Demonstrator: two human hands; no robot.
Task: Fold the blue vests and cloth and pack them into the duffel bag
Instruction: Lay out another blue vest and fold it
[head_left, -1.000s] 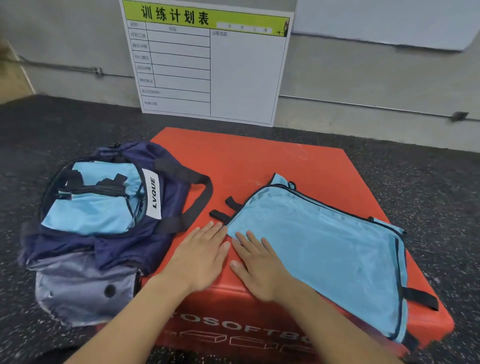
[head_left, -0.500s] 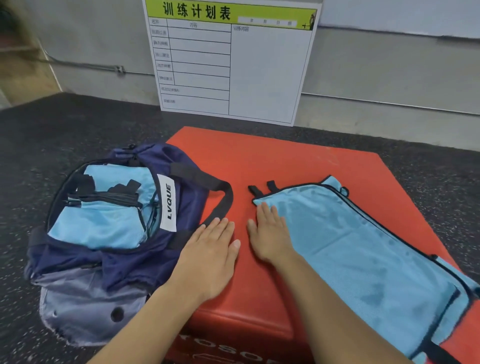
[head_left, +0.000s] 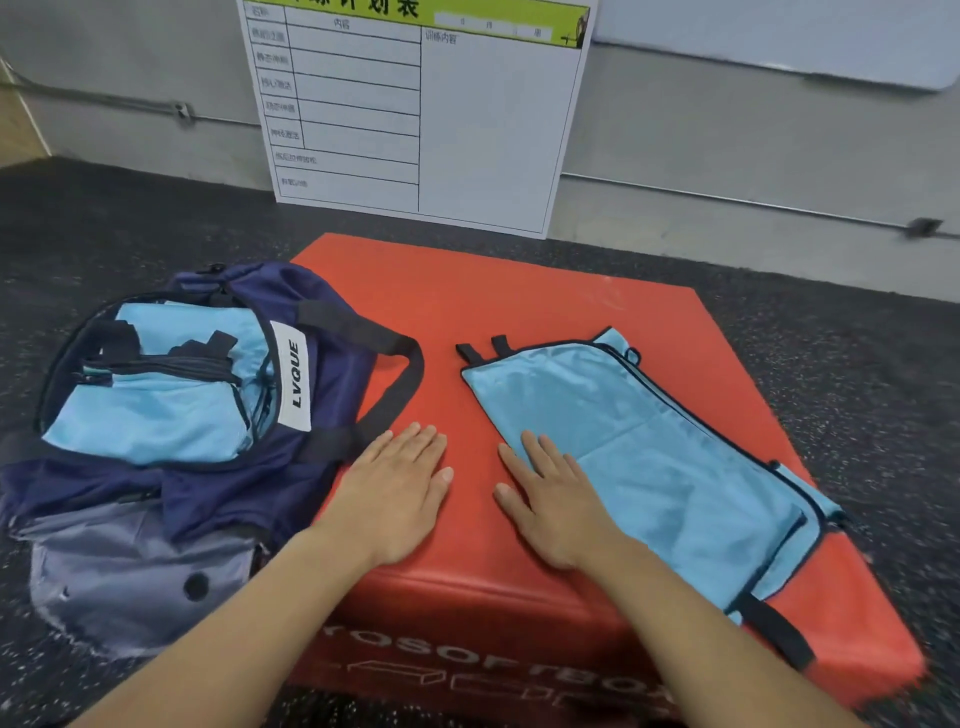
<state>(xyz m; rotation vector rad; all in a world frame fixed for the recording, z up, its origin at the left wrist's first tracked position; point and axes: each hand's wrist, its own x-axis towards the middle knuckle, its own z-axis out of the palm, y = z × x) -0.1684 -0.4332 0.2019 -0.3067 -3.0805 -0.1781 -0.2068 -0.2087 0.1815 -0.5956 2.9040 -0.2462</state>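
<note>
A light-blue vest (head_left: 654, 447) with black trim and straps lies flat on the right half of a red soft box (head_left: 483, 306). My right hand (head_left: 550, 499) rests flat, fingers straight, on the vest's near left edge. My left hand (head_left: 400, 488) lies flat on the red box between the vest and the bag. The navy duffel bag (head_left: 332, 384) with a white LVQUE label sits at the left, unzipped, with folded light-blue fabric (head_left: 156, 405) inside it.
A white schedule board (head_left: 426, 114) with a green header leans on the grey wall behind the box. Dark speckled rubber floor (head_left: 831, 338) surrounds the box. The bag's grey end pocket (head_left: 130, 577) hangs over the box's left side.
My right hand slid back toward me along the vest's left edge. The left hand stayed flat on the box. The view shifted, so the vest looks turned.
</note>
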